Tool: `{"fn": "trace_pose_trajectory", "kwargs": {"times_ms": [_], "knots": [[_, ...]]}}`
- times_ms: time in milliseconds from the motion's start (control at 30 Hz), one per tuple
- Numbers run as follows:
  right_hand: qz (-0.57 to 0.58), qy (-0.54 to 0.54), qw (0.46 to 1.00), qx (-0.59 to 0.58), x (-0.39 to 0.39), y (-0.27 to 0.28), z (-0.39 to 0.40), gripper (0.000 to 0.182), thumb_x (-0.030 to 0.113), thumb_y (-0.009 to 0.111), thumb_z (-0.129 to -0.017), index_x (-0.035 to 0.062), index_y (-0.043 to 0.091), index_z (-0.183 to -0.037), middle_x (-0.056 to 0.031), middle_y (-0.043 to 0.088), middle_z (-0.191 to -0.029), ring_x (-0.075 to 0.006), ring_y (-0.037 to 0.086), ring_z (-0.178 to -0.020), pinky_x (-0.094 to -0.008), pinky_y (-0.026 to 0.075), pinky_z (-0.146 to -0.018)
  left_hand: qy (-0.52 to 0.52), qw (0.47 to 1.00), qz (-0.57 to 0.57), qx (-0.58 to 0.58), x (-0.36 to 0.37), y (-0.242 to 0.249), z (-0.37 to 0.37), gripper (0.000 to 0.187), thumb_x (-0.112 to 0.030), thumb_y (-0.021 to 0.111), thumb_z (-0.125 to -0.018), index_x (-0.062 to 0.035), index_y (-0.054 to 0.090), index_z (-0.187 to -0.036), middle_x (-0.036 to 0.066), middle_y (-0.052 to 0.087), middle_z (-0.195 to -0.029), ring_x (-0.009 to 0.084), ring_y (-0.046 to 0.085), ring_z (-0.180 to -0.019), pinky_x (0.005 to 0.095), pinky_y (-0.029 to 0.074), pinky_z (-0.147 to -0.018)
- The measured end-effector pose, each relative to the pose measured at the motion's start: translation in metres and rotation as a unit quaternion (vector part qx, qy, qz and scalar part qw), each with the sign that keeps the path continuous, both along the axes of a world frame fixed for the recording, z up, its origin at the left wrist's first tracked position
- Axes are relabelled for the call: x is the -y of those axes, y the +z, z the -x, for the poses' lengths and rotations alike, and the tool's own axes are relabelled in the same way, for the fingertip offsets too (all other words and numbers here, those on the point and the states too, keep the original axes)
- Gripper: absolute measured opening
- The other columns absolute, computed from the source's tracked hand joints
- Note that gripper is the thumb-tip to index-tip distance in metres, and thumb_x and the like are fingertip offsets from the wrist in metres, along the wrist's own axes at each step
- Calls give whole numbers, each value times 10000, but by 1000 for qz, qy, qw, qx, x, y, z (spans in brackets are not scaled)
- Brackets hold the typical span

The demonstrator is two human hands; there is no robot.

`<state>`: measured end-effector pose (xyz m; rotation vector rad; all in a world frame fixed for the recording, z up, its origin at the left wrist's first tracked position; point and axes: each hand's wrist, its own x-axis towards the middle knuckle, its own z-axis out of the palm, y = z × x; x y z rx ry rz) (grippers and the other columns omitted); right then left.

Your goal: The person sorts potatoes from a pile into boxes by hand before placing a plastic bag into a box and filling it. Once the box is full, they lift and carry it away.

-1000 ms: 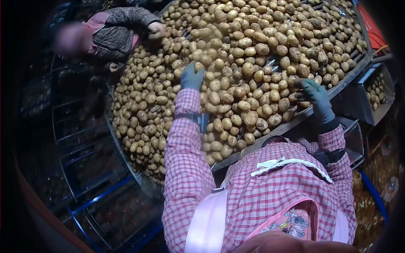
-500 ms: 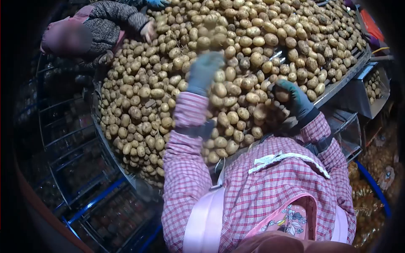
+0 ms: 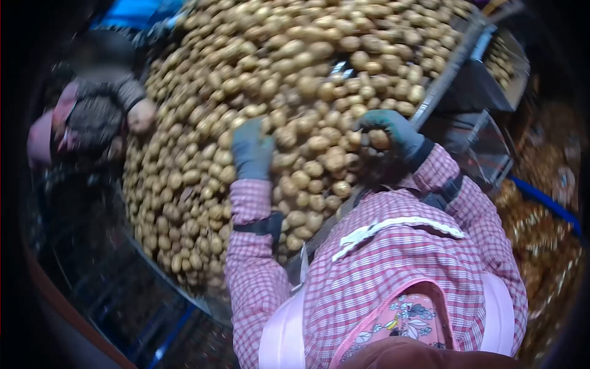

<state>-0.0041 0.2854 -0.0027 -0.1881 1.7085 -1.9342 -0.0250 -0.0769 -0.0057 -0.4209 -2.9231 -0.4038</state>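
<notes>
A wide heap of potatoes lies under both of my gloved hands. My left hand, in a grey-green work glove, rests on the heap left of centre. Its thumb stands apart from the fingers, whose tips are blurred among the potatoes; I see nothing held in it. Near the heap's right edge, my right hand wears a similar glove and is curled around a potato. More potatoes and a dark shadowed patch lie just below that hand.
A metal rim bounds the heap on the right. Beyond it a metal chute holds more potatoes. Across the heap at left, another person's hand is at the edge. A blue tube runs at lower right.
The view has turned and shifted. My left hand has moved back and left on the heap, nearer my body. My right hand stays curled around a potato. The other person appears lower in view.
</notes>
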Motion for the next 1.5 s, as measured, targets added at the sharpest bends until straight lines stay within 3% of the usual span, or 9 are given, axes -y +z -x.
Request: {"fn": "trace_pose_trajectory", "kwargs": {"times_ms": [100,200,300,500,667,833,933,1267,1500], "knots": [[12,-58,998,-4,-40,-23,-23,279,222,542,-979,-3,696,-1040,-46,675,-787,-118,633,-685,-240,511,-584,5,997,23,-75,-6,-7,11,511,-204,705,-794,-22,620,-1264,238,617,-1237,412,540,-1182,521,423,-1051],[76,-171,942,279,-82,8,-46,429,390,499,-1042,10,672,-943,-104,662,-658,-182,587,-416,-251,443,-358,-19,996,-71,-48,-76,10,4,493,-169,731,-859,-28,610,-1316,216,624,-1269,392,533,-1236,500,403,-1095],[115,-201,924,306,-134,3,-84,454,402,496,-1039,-12,671,-973,-122,676,-680,-210,624,-447,-274,466,-358,-104,974,-201,16,-157,10,-13,441,-177,722,-875,-15,637,-1277,204,643,-1250,378,572,-1196,478,422,-1085],[203,-345,875,271,-261,-52,-174,425,390,520,-1022,4,686,-1082,-107,702,-774,-223,678,-557,-315,553,-465,-209,965,-148,59,-317,-25,-63,562,-158,751,-855,-27,581,-1374,218,593,-1347,380,539,-1275,453,418,-1100],[214,-437,844,228,-381,-70,-264,369,333,536,-1016,12,688,-1116,-101,711,-805,-216,691,-589,-318,578,-488,-134,990,29,15,-361,-80,-77,991,-356,791,-774,-45,288,-1569,318,439,-1470,471,482,-1305,507,397,-1108],[278,-559,760,178,-473,-99,-372,388,353,584,-995,26,683,-1178,-108,726,-895,-228,711,-670,-331,605,-572,-43,984,170,-26,-387,-91,-83,1148,-525,811,-729,-27,230,-1585,271,358,-1555,428,392,-1420,458,341,-1182],[318,-588,725,166,-509,-84,-424,480,417,583,-1002,34,634,-1287,-117,730,-1005,-232,718,-748,-353,619,-653,10,979,204,16,-400,-86,-84,1171,-531,816,-716,-29,217,-1589,252,326,-1585,406,371,-1446,431,324,-1202],[412,-561,709,113,-565,-76,-488,686,627,547,-974,57,581,-1356,-140,731,-1013,-191,679,-614,-284,544,-513,121,959,236,99,-432,-77,-81,1238,-558,837,-701,-85,150,-1616,215,297,-1618,355,321,-1496,432,302,-1225],[336,-602,720,79,-599,-78,-468,583,506,614,-982,46,592,-1339,-122,721,-1015,-218,710,-732,-347,616,-658,210,943,240,100,-437,-87,-72,1223,-595,800,-723,-96,137,-1621,206,240,-1642,356,320,-1495,455,311,-1216]]}}
